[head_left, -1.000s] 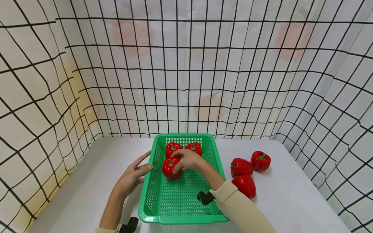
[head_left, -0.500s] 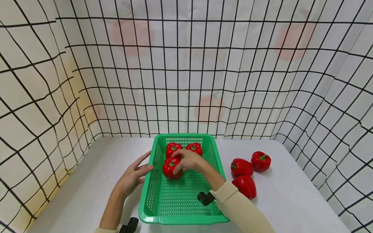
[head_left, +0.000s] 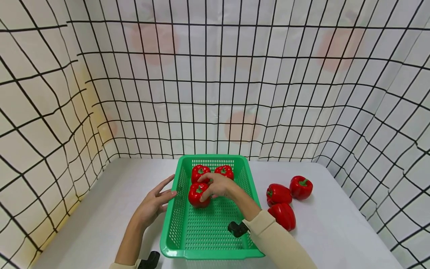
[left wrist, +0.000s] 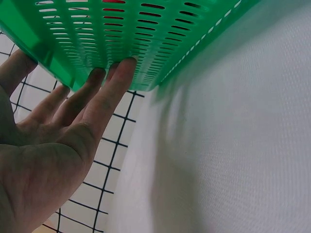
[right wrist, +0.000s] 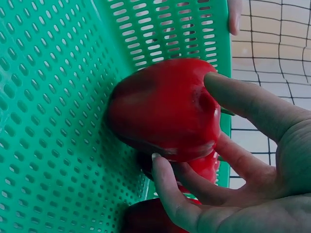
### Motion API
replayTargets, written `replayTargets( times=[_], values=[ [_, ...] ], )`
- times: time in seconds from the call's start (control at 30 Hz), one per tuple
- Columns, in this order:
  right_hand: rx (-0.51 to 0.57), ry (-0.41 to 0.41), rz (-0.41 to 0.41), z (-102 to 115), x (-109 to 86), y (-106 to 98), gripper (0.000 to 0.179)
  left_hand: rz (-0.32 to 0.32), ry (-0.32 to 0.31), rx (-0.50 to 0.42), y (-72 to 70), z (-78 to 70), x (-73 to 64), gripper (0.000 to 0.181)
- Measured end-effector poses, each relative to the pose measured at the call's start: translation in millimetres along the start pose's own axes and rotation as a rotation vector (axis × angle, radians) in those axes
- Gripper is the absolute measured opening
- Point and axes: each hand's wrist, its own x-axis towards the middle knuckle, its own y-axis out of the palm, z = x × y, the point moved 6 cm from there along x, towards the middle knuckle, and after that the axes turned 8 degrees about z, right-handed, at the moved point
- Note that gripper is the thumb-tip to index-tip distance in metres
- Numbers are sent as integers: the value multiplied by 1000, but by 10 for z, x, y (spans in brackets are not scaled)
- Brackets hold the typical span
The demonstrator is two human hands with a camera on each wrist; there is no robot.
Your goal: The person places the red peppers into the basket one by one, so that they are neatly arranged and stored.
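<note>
A red bell pepper (head_left: 195, 196) stands in the green plastic basket (head_left: 208, 233), against its left wall. My right hand (head_left: 220, 185) holds this pepper from above, thumb near the stem and the other fingers along its side; the right wrist view shows the held pepper (right wrist: 163, 109) close up. Behind it in the basket are two more peppers, one at left (head_left: 198, 172) and one at right (head_left: 228, 171), the latter partly behind my hand. On the outside, my left hand (head_left: 149, 205) touches the basket's left side with loosely extended fingers (left wrist: 104, 99).
Right of the basket, three red peppers lie on the white table: a left one (head_left: 278, 194), an upright one (head_left: 301, 187) and a front one (head_left: 284, 216). Black wire grid (head_left: 220, 81) over white sheeting encloses the back and both sides.
Both hands, the basket and the peppers keep their places. Only a very slight shift of the whole head view shows.
</note>
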Motion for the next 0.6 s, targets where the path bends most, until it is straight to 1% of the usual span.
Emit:
replayTargets(
  times=[0.2, 0.33, 0.5, 0.6],
  values=[
    [-1, -3, 23, 20, -33, -20, 60, -4, -6, -2, -8, 12, 2, 71],
    [5, 7, 35, 25, -78, -86, 64, -8, -8, 1, -14, 17, 6, 72],
    [-27, 10, 29, 107, -211, -208, 67, -5, -7, 9, -12, 12, 3, 71],
    [-69, 9, 20, 166, -294, -273, 69, -8, -5, 21, -11, 8, 0, 71]
  ],
)
